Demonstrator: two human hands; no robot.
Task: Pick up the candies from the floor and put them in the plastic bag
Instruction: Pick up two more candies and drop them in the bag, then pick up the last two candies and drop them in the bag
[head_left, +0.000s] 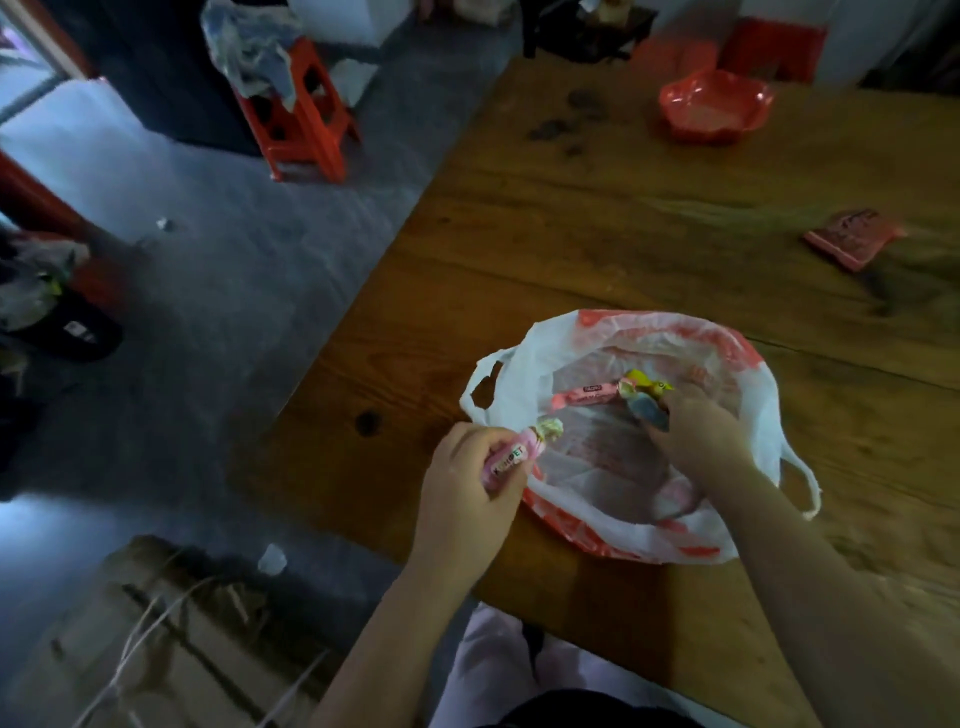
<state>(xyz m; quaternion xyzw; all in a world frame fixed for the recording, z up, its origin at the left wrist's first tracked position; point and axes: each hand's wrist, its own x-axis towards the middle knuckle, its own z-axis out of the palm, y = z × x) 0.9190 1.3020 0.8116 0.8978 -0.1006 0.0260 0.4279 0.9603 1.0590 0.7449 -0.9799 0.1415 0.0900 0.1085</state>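
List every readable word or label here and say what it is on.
"KOHФET", letters partly unsure: pink candy in left hand.
Dark label on pink bar in bag: too blurred.
Print on red packet: too blurred.

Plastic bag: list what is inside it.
A long pink candy, a yellow candy and a blue candy are inside the plastic bag, beside the right hand reaching in. That hand covers anything beneath it and part of the blue candy.
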